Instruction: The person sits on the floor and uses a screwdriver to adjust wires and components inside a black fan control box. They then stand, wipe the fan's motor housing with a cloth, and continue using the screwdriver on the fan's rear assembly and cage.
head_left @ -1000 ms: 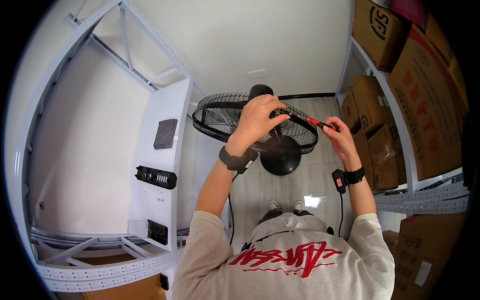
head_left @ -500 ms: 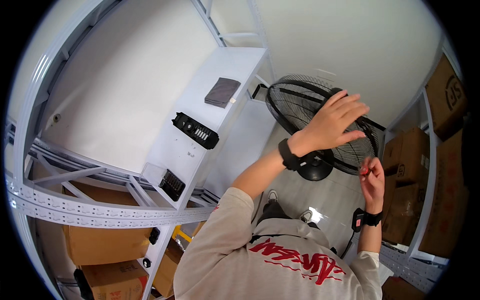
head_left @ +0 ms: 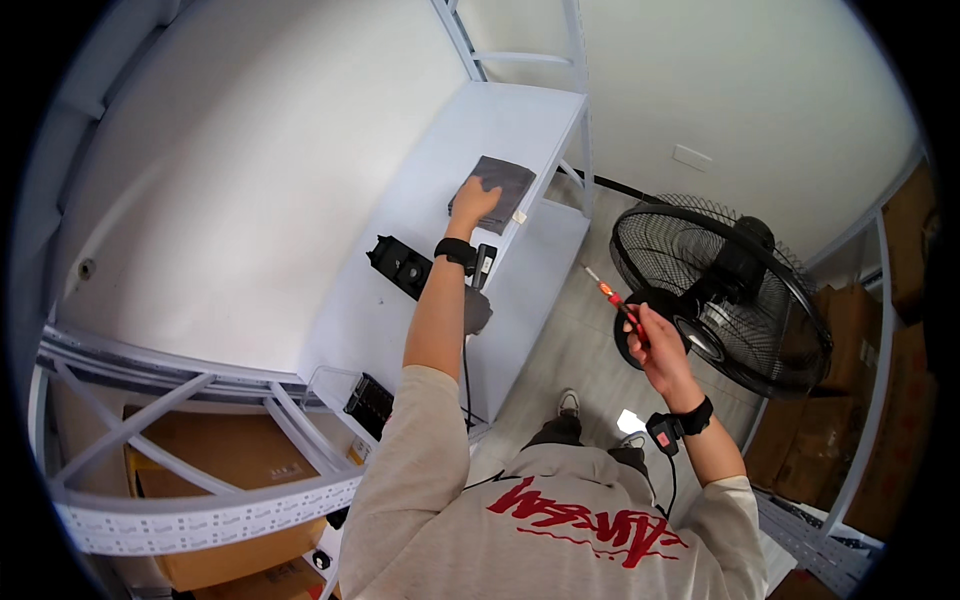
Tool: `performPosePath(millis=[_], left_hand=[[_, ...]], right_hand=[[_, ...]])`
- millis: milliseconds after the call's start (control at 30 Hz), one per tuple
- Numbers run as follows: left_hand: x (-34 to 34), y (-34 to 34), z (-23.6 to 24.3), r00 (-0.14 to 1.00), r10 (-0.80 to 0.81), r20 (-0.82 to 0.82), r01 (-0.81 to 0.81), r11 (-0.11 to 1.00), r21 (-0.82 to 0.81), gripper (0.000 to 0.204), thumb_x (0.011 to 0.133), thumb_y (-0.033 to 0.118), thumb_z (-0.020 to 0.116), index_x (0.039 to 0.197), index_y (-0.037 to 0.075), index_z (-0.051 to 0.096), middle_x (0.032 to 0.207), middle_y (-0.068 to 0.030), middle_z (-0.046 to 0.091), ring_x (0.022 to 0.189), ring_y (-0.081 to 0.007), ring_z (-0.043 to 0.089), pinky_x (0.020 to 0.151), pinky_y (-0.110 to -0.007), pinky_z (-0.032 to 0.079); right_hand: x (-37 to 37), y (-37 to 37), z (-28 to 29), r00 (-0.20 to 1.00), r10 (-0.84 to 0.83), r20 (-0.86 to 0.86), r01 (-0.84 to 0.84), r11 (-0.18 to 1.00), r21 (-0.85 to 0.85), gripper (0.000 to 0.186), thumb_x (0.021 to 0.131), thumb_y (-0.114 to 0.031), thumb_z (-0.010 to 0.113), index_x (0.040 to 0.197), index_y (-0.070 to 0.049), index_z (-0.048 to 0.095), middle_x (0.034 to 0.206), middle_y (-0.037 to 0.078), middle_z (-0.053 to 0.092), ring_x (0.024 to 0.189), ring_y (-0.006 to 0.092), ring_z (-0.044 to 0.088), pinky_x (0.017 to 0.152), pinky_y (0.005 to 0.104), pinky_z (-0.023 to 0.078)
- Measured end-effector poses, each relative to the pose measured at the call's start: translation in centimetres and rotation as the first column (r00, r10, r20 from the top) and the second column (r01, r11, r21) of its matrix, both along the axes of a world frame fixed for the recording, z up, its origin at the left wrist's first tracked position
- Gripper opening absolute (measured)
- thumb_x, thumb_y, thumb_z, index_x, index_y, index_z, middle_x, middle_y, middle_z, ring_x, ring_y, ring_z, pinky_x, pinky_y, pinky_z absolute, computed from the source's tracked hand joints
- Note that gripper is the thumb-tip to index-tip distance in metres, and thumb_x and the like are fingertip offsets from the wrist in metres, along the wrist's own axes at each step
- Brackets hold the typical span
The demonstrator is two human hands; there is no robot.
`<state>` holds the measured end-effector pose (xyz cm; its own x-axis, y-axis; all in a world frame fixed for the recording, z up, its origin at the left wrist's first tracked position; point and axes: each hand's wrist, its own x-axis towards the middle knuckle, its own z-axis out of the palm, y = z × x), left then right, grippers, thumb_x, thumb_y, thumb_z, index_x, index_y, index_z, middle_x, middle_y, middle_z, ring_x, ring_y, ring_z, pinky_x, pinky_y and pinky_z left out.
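My left hand (head_left: 473,201) reaches out over the white shelf (head_left: 430,210) and rests on a grey folded cloth (head_left: 503,182) lying near the shelf's right edge. My right hand (head_left: 655,338) is held up to the right, closed around a red-handled screwdriver (head_left: 612,298) whose tip points up and left. A black pedestal fan (head_left: 720,290) with a round wire guard stands on the floor just right of that hand, apart from it.
A black power strip (head_left: 400,266) lies on the shelf near my left forearm. White metal racking (head_left: 180,420) with cardboard boxes (head_left: 230,470) runs along the lower left. More boxes (head_left: 850,330) sit on racks at the right. A grey tiled floor (head_left: 570,350) lies below.
My left hand left the fan guard and swung left onto the grey cloth on the shelf. My view turned left, and the right hand drew the screwdriver away from the fan.
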<state>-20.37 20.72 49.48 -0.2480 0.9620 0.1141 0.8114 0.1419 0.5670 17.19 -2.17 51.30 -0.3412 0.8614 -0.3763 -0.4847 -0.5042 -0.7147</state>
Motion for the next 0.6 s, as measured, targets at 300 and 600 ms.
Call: performPosePath(millis=[300,600], left_hand=[[-5.7,4.9,-6.8,0.983,0.181,-0.034,-0.184,0.95,-0.254,0.06,0.088,0.047,0.062,0.128,0.002,0.059,0.131,-0.0277,0.057,0.122,-0.0476,0.053,0.102,-0.054,0.044],[-13.1,7.0,-12.1,0.891,-0.154,-0.427,0.112,0.986,-0.122,0.028,0.073,0.023,0.066,0.097,0.01,0.068,0.099,-0.0189,0.066,0.096,-0.0381,0.061,0.084,-0.051,0.046]], right_hand=[[-2.0,2.2,-4.7,0.879,0.223,0.421,-0.252,0.968,0.013,0.028,0.102,-0.027,0.056,0.122,-0.007,0.058,0.079,-0.001,0.058,0.06,0.0052,0.052,0.051,0.0206,0.04],[0.4,0.0,-4.1,0.784,0.286,0.551,-0.349,0.937,0.012,0.029,0.1,-0.029,0.058,0.123,-0.011,0.061,0.076,0.0,0.06,0.059,0.0066,0.054,0.053,0.023,0.044]])
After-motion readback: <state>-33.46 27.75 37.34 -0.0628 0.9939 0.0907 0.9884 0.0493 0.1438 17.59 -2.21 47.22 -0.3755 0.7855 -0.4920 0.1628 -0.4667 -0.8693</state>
